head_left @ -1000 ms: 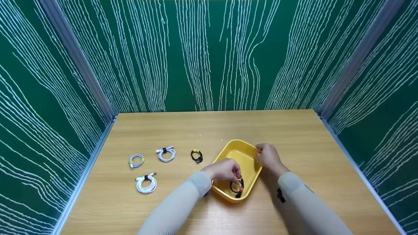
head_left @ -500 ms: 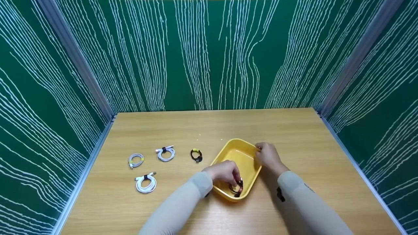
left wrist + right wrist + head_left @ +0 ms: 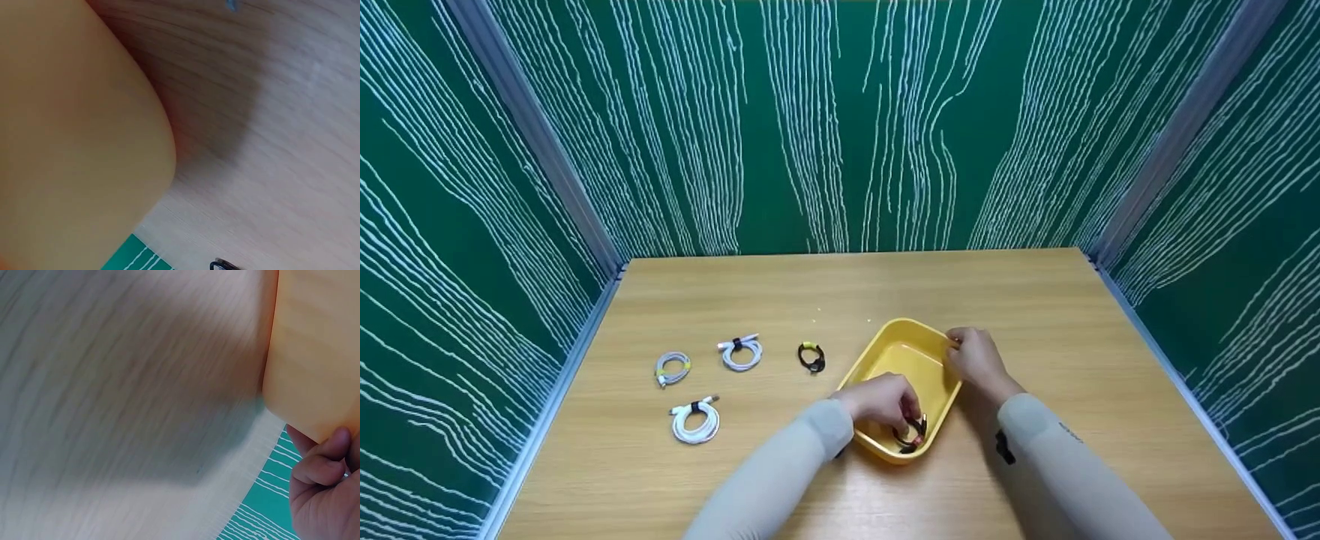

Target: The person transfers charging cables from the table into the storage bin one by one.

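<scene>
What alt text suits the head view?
A left hand holds a dark cable inside a yellow tray, which the right hand grips. Three pale cables and a black cable lie on the table to the left.

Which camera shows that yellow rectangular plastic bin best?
The head view, since the yellow rectangular plastic bin shows its rim and inside there, partly hidden by the left hand. The left wrist view shows only a blurred outer wall; the right wrist view, part of its outside, gripped by the right hand.
</scene>
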Action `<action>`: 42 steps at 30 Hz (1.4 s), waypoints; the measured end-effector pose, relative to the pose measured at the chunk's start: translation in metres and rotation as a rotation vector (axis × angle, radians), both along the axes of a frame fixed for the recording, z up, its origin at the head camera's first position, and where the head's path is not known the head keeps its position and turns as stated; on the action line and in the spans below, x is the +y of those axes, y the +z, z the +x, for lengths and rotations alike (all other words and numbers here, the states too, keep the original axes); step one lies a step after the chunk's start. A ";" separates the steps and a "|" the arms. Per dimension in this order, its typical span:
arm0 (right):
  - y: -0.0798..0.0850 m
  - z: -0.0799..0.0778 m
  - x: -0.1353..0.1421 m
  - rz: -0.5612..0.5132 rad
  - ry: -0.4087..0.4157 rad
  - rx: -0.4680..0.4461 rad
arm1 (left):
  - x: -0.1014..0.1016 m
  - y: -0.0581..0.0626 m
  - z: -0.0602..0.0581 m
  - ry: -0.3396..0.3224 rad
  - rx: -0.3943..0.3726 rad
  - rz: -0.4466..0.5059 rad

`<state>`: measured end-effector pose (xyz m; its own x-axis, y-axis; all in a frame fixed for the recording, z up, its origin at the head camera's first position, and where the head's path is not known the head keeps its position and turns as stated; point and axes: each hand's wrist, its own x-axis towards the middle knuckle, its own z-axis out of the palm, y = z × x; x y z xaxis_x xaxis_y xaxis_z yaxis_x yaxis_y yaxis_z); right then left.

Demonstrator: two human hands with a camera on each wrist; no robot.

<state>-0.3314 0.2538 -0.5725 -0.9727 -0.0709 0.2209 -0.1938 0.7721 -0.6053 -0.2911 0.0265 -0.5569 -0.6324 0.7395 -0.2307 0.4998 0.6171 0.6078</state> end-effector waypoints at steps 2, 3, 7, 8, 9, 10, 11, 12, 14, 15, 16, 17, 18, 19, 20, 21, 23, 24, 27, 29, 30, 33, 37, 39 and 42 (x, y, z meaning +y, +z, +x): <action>0.000 0.000 0.000 -0.002 0.000 0.008 | 0.001 -0.001 0.000 -0.005 -0.010 0.007; 0.001 0.000 0.000 -0.004 0.000 0.011 | 0.002 -0.001 0.000 -0.011 -0.014 0.008; 0.001 0.000 0.000 -0.007 -0.008 0.010 | 0.004 -0.003 0.000 -0.034 -0.025 0.021; 0.001 0.000 0.000 -0.008 -0.013 0.006 | 0.005 -0.004 0.001 -0.040 -0.022 0.020; 0.000 0.001 0.000 -0.008 -0.016 0.000 | 0.005 -0.004 0.001 -0.045 -0.022 0.022; 0.000 0.001 0.000 -0.009 -0.020 -0.006 | 0.006 -0.004 0.001 -0.049 -0.013 0.017; 0.000 0.001 0.000 -0.011 -0.022 -0.013 | 0.006 -0.004 0.001 -0.048 -0.013 0.018; 0.000 0.001 0.000 -0.013 -0.023 -0.021 | 0.006 -0.003 0.001 -0.047 -0.014 0.021; 0.000 0.001 0.000 -0.019 -0.023 -0.030 | 0.005 -0.002 0.001 -0.045 -0.006 0.019; 0.000 0.001 -0.001 -0.022 -0.020 -0.033 | 0.005 -0.002 0.001 -0.044 -0.003 0.022; 0.000 0.001 -0.001 -0.024 -0.019 -0.031 | 0.004 -0.002 0.001 -0.041 0.000 0.025; 0.000 0.001 -0.001 -0.024 -0.018 -0.026 | 0.004 -0.001 0.000 -0.037 -0.004 0.037; 0.000 0.000 -0.001 -0.023 -0.018 -0.022 | 0.003 -0.001 0.000 -0.032 -0.001 0.042; 0.000 0.000 -0.001 -0.021 -0.016 -0.017 | 0.002 0.000 0.000 -0.027 0.000 0.049; 0.000 0.000 -0.001 -0.020 -0.016 -0.011 | 0.001 0.000 0.000 -0.023 -0.003 0.057; 0.000 0.000 -0.001 -0.017 -0.017 -0.005 | 0.001 0.000 0.000 -0.019 -0.009 0.069; -0.001 -0.001 -0.001 -0.014 -0.025 0.000 | -0.001 0.000 0.000 -0.015 -0.018 0.086; -0.001 -0.001 0.000 -0.015 -0.027 -0.003 | -0.002 0.000 0.000 -0.013 -0.019 0.090; -0.002 -0.001 0.000 -0.018 -0.031 -0.010 | -0.004 0.001 -0.001 -0.021 -0.020 0.100; -0.002 -0.001 0.001 -0.020 -0.032 -0.017 | -0.005 0.002 -0.002 -0.026 -0.013 0.107; -0.002 -0.001 0.000 -0.022 -0.031 -0.017 | -0.006 0.003 -0.003 -0.028 -0.008 0.110; -0.002 -0.002 0.001 -0.026 -0.028 -0.019 | -0.010 0.007 -0.004 -0.033 0.003 0.125; -0.002 -0.002 0.001 -0.027 -0.023 -0.020 | -0.014 0.010 -0.005 -0.028 0.008 0.133; -0.002 -0.002 0.001 -0.024 -0.020 -0.019 | -0.017 0.012 -0.004 -0.023 0.010 0.136; -0.003 -0.001 0.001 -0.027 -0.017 -0.019 | -0.021 0.014 -0.004 -0.009 -0.001 0.154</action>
